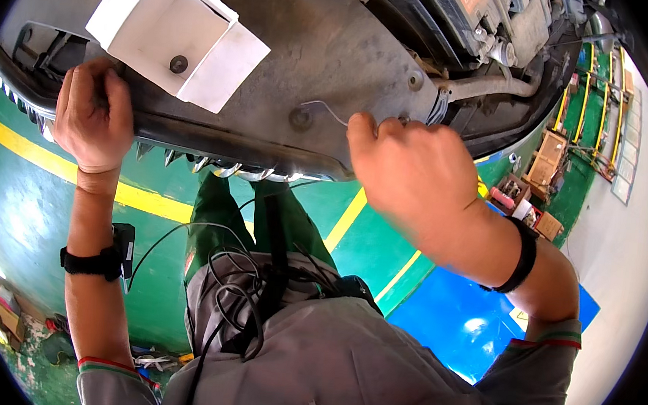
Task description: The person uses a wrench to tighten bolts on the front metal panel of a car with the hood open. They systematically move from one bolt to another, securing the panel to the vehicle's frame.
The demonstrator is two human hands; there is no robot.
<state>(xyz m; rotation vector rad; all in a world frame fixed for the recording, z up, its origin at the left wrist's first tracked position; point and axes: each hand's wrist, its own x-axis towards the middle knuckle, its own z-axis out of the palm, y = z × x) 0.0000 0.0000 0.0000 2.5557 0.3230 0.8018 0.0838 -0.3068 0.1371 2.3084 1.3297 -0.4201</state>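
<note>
My left hand [96,120] is closed, its fingers curled down over the front edge of a dark plastic cover panel [273,69] on a car's front end. Whatever its fingertips grip is hidden. In my right hand [417,175], closed in a fist, is a thin bent metal wire [325,107]; its free end points left, just above a round fastener [300,118] in the panel. Between my hands, an open white cardboard box [151,25] lies on the panel, with a small dark round piece [179,64] inside.
Engine parts and a battery [464,15] lie at the far right. The chrome-toothed grille [220,168] runs along the front edge. A black cable [245,288] hangs in loops at my waist. Behind me to the right is a blue floor sheet [445,311]; boxes [546,161] stand beyond.
</note>
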